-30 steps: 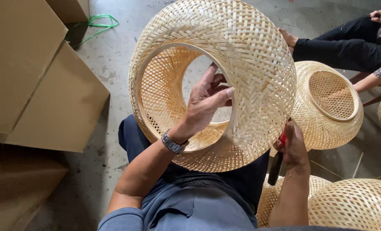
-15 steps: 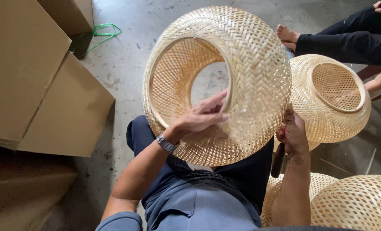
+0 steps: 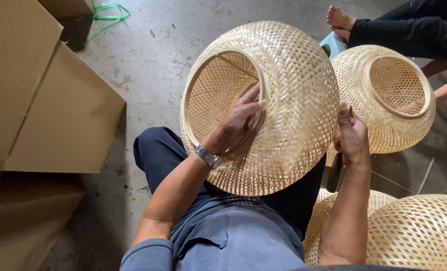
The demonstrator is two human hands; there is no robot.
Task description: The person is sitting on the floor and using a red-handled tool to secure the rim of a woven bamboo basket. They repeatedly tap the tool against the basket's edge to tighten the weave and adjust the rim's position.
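A: The big woven bamboo shade (image 3: 283,100) sits tipped on the person's lap, its round opening facing up and left.

B: The left hand (image 3: 238,123) lies on the opening's rim, fingers (image 3: 251,100) curled over the hoop and gripping it.

A: And the right hand (image 3: 351,138)?

B: Pressed against the shade's right side, clenched around a dark-handled tool (image 3: 335,173).

A: Another shade (image 3: 389,95) lies just beyond, more by the knee (image 3: 419,231).
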